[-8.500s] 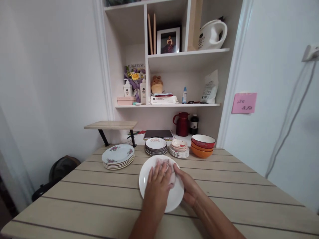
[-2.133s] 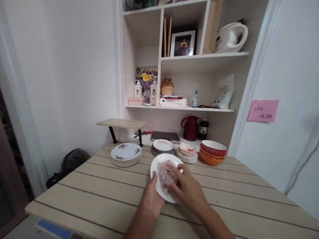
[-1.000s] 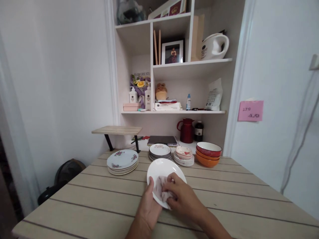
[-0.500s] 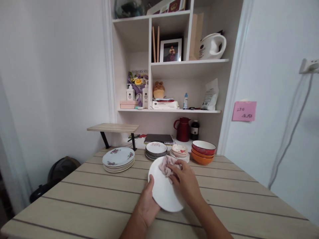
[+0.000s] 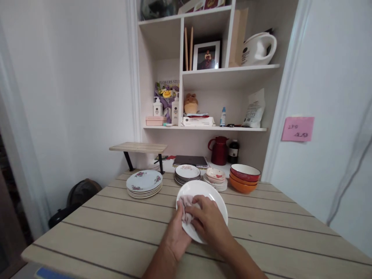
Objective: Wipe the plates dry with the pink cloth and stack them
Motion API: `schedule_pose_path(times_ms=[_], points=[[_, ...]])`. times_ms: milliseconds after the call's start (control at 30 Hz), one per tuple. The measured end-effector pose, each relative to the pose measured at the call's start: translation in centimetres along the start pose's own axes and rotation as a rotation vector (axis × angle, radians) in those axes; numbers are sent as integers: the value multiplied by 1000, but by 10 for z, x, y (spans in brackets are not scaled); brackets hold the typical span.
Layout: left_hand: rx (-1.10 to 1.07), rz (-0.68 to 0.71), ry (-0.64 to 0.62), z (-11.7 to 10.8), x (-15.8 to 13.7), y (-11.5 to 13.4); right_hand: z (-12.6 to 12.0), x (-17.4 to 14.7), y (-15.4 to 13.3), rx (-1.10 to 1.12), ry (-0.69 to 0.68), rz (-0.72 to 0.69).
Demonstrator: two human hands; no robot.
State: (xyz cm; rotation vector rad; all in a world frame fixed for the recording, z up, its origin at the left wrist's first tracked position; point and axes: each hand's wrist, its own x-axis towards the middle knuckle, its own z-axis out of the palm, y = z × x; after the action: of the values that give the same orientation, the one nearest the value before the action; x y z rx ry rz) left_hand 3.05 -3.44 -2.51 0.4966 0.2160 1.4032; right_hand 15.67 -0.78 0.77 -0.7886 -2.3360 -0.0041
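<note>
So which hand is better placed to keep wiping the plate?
Probably the right hand: it already presses the cloth onto the plate, while the left hand grips the plate's near-left rim, steadying it.

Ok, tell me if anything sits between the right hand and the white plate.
Only the pinkish cloth: the right hand presses it onto the white plate. The left hand grips the plate's near-left rim directly.

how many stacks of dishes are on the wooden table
4, in a row at the far edge: floral white plates leftmost, dark-rimmed plates, small pink-patterned dishes, red and orange bowls rightmost. The single white plate under the hands is not stacked.
</note>
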Motion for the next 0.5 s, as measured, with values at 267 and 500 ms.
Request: schedule_pose_path(times_ms=[267, 500], points=[[13, -13, -94, -2, 0, 1, -15, -3, 31, -148, 120, 308], [27, -51, -41, -3, 0, 4, -9, -6, 4, 62, -202, 133]])
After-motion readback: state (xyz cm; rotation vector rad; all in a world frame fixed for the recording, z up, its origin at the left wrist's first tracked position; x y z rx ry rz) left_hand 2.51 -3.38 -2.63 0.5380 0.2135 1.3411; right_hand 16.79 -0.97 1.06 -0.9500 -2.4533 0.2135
